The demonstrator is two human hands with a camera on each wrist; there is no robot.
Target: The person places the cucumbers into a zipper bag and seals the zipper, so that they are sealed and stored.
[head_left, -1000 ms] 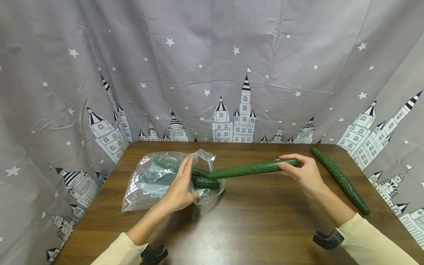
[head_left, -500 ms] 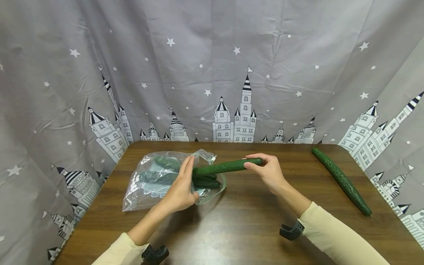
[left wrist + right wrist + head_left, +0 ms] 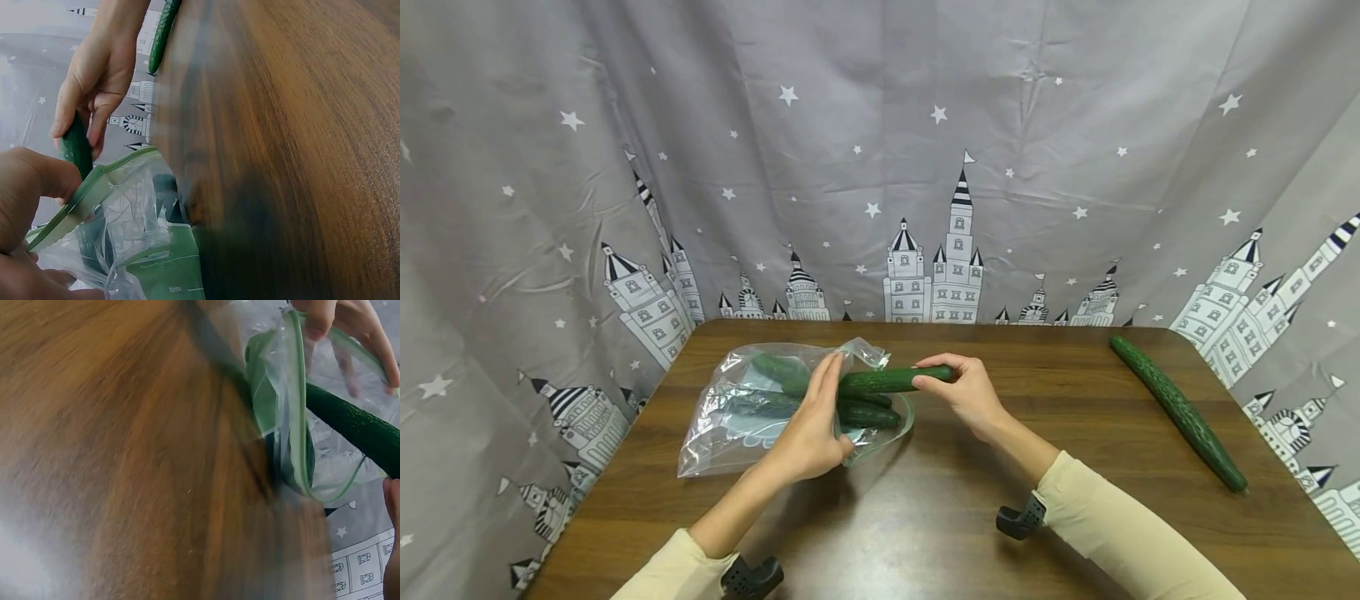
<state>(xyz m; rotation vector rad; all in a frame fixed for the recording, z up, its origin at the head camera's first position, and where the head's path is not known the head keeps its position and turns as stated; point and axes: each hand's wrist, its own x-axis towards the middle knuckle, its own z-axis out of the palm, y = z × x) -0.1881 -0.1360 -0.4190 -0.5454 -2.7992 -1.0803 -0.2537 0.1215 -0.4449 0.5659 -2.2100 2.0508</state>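
Observation:
A clear zip bag (image 3: 703,446) with a green-edged mouth lies at the table's left, its mouth facing right. My left hand (image 3: 812,429) holds it by the mouth, thumb at the near rim and fingers over the far side; in the left wrist view the bag's green rim (image 3: 103,178) runs beside the thumb. Between thumb and fingers, my right hand (image 3: 966,400) pinches the right end of a cucumber (image 3: 883,382). The other end of that cucumber is inside the bag, partly hidden by my left hand. Below it, more cucumbers (image 3: 865,414) lie in the bag with their ends showing at the mouth.
Another cucumber (image 3: 1180,412) lies slanted on the wooden table (image 3: 1037,500) near its right edge. Behind the table hangs a grey curtain (image 3: 880,167) printed with castles and stars.
My right hand has moved left, sliding the cucumber from the bag's mouth deep into the bag. The left hand has stayed at the mouth.

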